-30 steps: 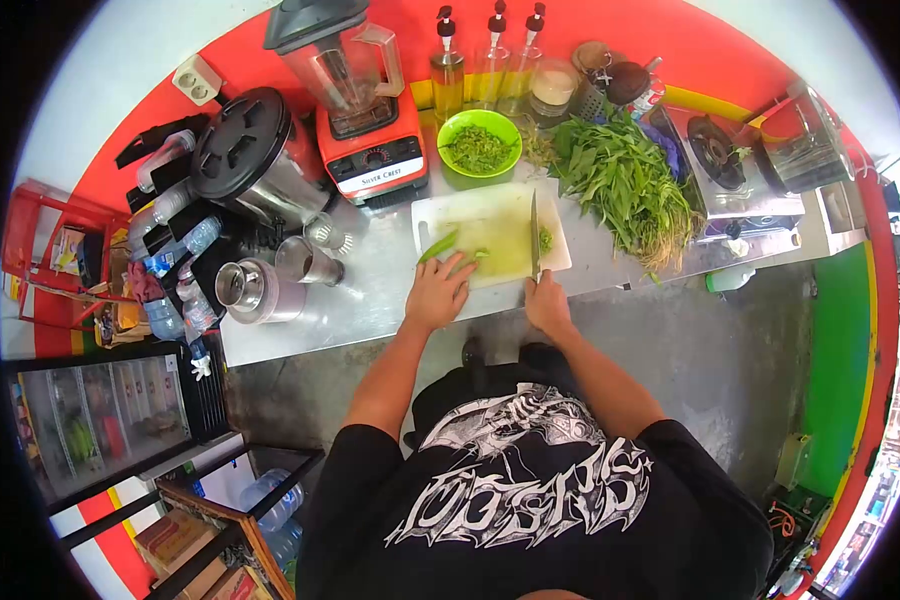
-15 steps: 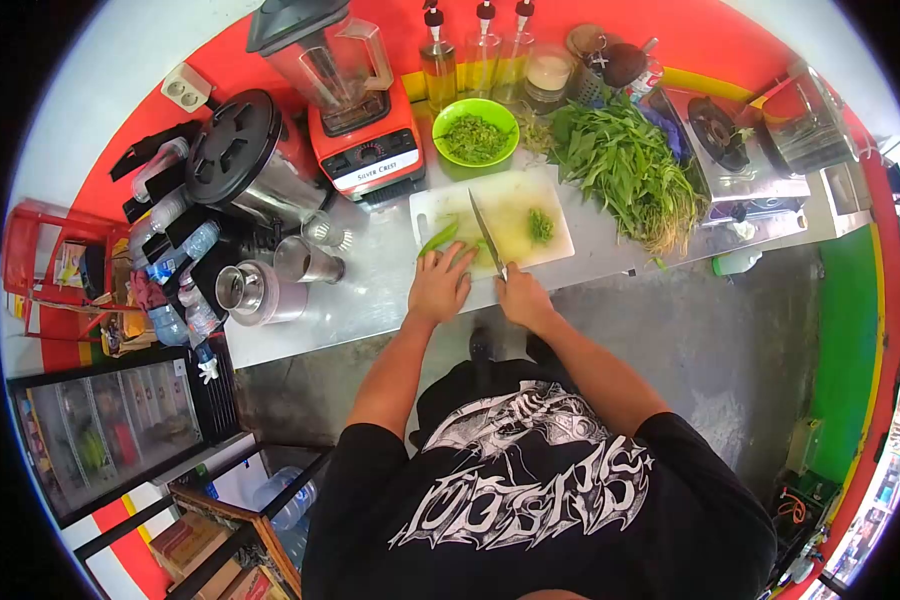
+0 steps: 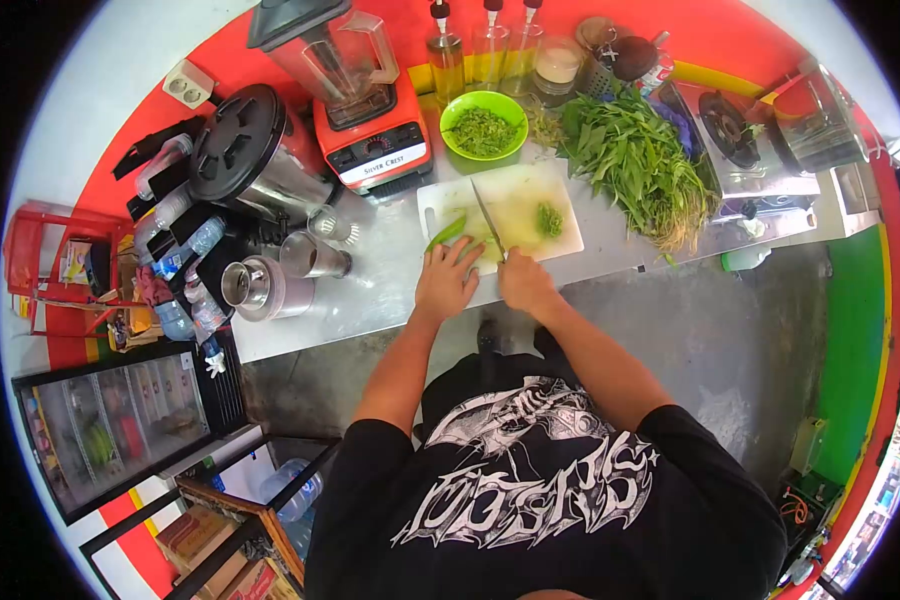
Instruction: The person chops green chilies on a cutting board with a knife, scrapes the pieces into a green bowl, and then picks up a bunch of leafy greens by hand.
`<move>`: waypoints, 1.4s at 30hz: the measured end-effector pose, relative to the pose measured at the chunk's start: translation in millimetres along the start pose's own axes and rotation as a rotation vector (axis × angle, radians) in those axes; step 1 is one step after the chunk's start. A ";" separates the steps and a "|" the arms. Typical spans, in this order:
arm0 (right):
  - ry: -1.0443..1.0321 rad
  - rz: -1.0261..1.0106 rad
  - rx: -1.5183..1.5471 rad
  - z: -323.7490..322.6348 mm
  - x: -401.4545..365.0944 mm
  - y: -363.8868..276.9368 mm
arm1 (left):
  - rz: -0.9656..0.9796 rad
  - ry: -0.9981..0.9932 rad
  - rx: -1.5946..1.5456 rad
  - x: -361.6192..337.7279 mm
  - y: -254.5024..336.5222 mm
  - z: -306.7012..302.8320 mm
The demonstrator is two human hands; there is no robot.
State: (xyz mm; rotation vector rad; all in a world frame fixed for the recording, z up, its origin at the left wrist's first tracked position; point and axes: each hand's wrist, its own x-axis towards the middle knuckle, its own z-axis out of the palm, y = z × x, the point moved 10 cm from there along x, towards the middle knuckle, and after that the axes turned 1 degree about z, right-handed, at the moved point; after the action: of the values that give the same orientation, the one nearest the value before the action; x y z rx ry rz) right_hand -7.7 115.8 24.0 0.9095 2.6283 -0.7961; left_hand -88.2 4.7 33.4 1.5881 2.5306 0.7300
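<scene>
On the white cutting board (image 3: 562,190), my left hand (image 3: 444,284) presses its curled fingers onto long green chilies. One green chili (image 3: 448,233) sticks out past the fingertips on the left; the part beneath the fingers is mostly covered. My right hand (image 3: 525,281) is wrapped around the handle of a kitchen knife (image 3: 487,212). Its blade points away from me across the board, just right of the left fingers. Right of the blade lies a small heap of chopped greens (image 3: 549,219). Behind the board, a lime-green bowl (image 3: 456,158) holds more chopped greens.
A large bunch of leafy greens (image 3: 635,165) lies right of the board, beside a stove (image 3: 735,140). A red blender (image 3: 375,150), a big lidded steel pot (image 3: 255,160) and metal cups (image 3: 313,255) stand left. Pump bottles (image 3: 490,50) line the back wall.
The view has shifted slightly, moving everything a little to the right. The knife blade is at a slightly different angle, and both hands remain at the near side of the board.
</scene>
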 end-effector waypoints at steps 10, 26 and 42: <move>0.015 0.018 -0.002 7.1 11.6 5.5 | 0.019 0.056 -0.014 0.5 1.7 -4.4; -0.047 -0.002 -0.037 15.4 10.6 -1.9 | 0.001 0.037 0.003 0.5 -0.2 -4.3; -0.085 0.022 -0.024 18.5 20.6 -0.2 | 0.009 0.083 -0.035 -1.9 0.5 -11.2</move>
State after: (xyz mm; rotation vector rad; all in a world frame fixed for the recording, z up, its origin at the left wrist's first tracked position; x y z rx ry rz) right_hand -22.8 115.3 0.7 0.8770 2.5448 -0.7785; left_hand -90.2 -0.8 43.2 1.5908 2.5536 0.8542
